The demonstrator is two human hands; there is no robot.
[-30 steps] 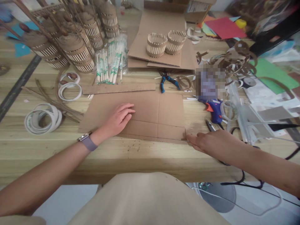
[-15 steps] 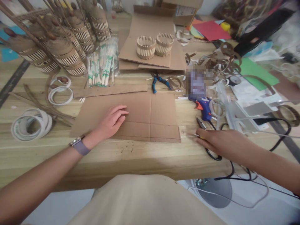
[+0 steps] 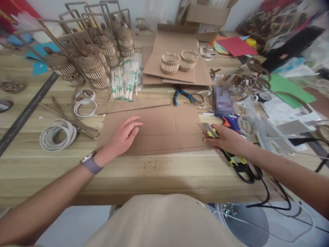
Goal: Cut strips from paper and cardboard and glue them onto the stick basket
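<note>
A flat cardboard sheet [image 3: 156,127] with creases and a dark line along its near edge lies in front of me. Over its left part is my left hand [image 3: 125,133], fingers stretched out and holding nothing. My right hand [image 3: 226,139] is closed around a yellow-and-black utility knife [image 3: 233,161], whose metal front end points left at the sheet's right edge. Just behind that hand lies a blue glue gun [image 3: 230,120] with an orange trigger. A narrow cardboard strip [image 3: 133,106] rests along the sheet's far edge.
Tape rolls [image 3: 58,135] and brown strips [image 3: 69,120] lie left. Behind stand several stick lanterns [image 3: 95,72], wrapped sticks [image 3: 124,82], pliers [image 3: 183,96] and two small stick baskets [image 3: 171,63]. Paper strips [image 3: 253,75] and black cables [image 3: 267,192] crowd the right side.
My right hand has lifted the utility knife and brought it left, up to the cardboard sheet's right edge. My left hand stays over the sheet. The view has shifted left.
</note>
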